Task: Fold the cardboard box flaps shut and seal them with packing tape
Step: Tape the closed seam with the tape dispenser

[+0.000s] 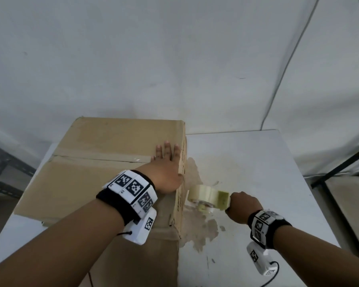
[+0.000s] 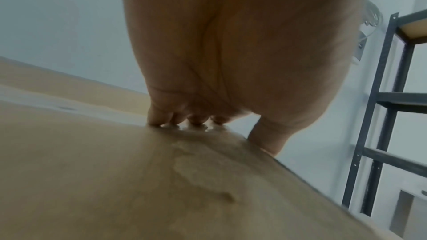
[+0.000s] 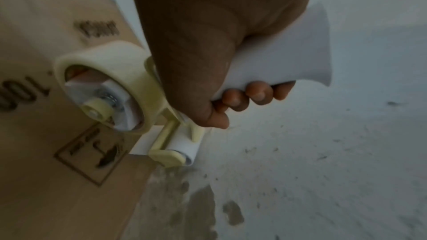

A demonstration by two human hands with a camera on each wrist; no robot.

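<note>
The cardboard box (image 1: pixel 104 170) sat on the left part of the white table (image 1: pixel 257 162), its flaps folded flat with a clear strip of tape (image 1: pixel 104 156) along the centre seam. The left hand (image 1: pixel 166 168) lay flat near the top's right edge, fingers straight and pressing at the tape's end. The right hand (image 1: pixel 241 207) had its fingers clamped round the handle of the tape dispenser (image 1: pixel 209 196), whose roller end lay against the box's right side wall.

To finish this well, I judged the strip should run taut down the side wall, then be cut by tilting the blade in, the flat hand keeping the seam closed and then rubbing the corner down.

The blade was hidden. Whether tape actually ran from the top edge to the dispenser was hard to tell, being clear. The printing on the wall was blurred, and the box's near edge was hidden by the left forearm.
</note>
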